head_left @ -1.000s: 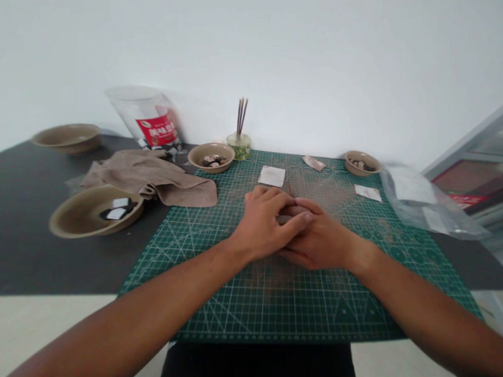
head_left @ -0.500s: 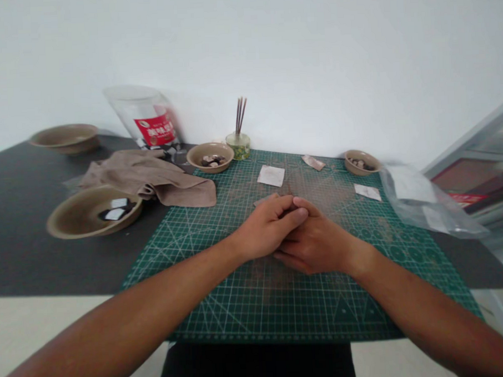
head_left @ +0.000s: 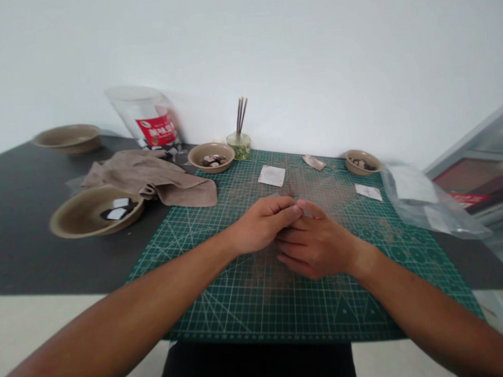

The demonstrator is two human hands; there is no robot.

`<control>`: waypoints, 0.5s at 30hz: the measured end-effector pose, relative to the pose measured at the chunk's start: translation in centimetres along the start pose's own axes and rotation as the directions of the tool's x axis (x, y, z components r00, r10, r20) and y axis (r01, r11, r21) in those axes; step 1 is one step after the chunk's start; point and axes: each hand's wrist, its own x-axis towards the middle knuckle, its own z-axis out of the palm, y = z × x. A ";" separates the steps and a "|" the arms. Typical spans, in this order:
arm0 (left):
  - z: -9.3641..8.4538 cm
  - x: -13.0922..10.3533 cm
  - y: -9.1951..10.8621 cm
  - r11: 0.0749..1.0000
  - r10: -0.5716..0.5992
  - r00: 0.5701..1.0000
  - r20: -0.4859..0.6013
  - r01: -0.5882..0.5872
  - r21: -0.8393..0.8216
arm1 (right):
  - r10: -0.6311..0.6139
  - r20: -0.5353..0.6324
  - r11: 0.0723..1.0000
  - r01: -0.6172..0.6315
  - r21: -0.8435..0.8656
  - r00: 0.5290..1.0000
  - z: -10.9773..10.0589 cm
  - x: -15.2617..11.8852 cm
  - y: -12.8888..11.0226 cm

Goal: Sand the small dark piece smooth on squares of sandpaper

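Observation:
My left hand [head_left: 265, 224] and my right hand [head_left: 316, 241] meet above the middle of the green cutting mat [head_left: 235, 295]. Both are closed, with thumbs and fingertips pressed together. Whatever they hold between them is hidden by the fingers. Just beyond the hands lies a white square sheet [head_left: 271, 176] on the mat. A small reddish-brown mark or piece shows on the mat behind the fingertips, too blurred to name. Brown dust smears the mat around and under the hands.
On the left are a large bowl [head_left: 65, 221] with black-and-white pieces, a brown cloth [head_left: 185, 188], another bowl [head_left: 68, 143] and a clear plastic jar [head_left: 155, 129]. Behind stand a bowl of stones [head_left: 211, 167] and a reed diffuser [head_left: 239, 145]. Rightward: a small bowl [head_left: 362, 167] and a plastic bag [head_left: 439, 208].
My left hand has lifted slightly and the fingers of my right hand have loosened a little from around it. The fingertips still meet. The surrounding things stay put.

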 end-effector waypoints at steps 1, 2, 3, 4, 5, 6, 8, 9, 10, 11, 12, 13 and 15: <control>-0.1 0.0 0.0 1.000 0.000 1.000 0.000 0.000 0.002 | 0.000 -0.002 1.000 0.000 0.007 1.000 0.0 0.0 0.0; -0.1 0.0 0.0 1.000 0.000 1.000 0.002 0.000 0.000 | 0.000 -0.002 1.000 0.000 0.011 1.000 0.0 0.0 0.0; -0.1 0.0 0.0 1.000 0.000 1.000 0.003 0.000 -0.005 | 0.000 -0.002 1.000 0.000 0.011 1.000 -0.1 0.1 0.0; -0.1 -0.1 0.0 1.000 0.000 1.000 0.004 0.000 -0.011 | -0.004 0.000 1.000 0.004 0.011 1.000 -0.1 0.1 0.0; 0.0 0.0 0.1 1.000 0.000 1.000 0.004 0.000 -0.013 | -0.009 0.000 1.000 0.009 0.011 1.000 -0.1 0.1 0.0; 0.0 0.0 0.1 1.000 -0.001 1.000 0.000 0.001 -0.007 | -0.014 0.000 1.000 0.014 0.013 1.000 -0.2 0.1 0.0; -0.1 0.1 0.1 0.998 -0.006 0.999 -0.041 0.008 0.059 | -0.013 -0.001 1.000 0.013 0.023 1.000 -0.3 -0.1 0.1; -0.2 0.2 0.1 0.991 -0.004 0.996 -0.093 0.016 0.131 | -0.001 -0.011 1.000 0.002 0.028 1.000 -0.4 -0.1 0.1; -0.4 0.4 0.0 0.973 0.008 0.987 -0.160 0.029 0.228 | 0.024 -0.032 0.999 -0.023 0.034 0.999 -0.4 -0.3 0.3; -0.7 0.5 -0.2 0.938 0.030 0.972 -0.233 0.053 0.343 | 0.070 -0.064 0.997 -0.068 0.040 0.995 -0.5 -0.4 0.4; -1.0 0.6 -0.5 0.884 0.063 0.951 -0.304 0.088 0.460 | 0.133 -0.106 0.990 -0.128 0.050 0.985 -0.5 -0.5 0.6; -1.4 0.7 -0.8 0.816 0.094 0.940 -0.328 0.115 0.566 | 0.210 -0.154 0.977 -0.202 0.067 0.966 -0.5 -0.6 0.8; -1.9 0.7 -1.5 0.662 0.124 0.930 -0.346 0.182 0.727 | 0.378 -0.236 0.925 -0.358 0.124 0.895 -0.4 -0.8 1.3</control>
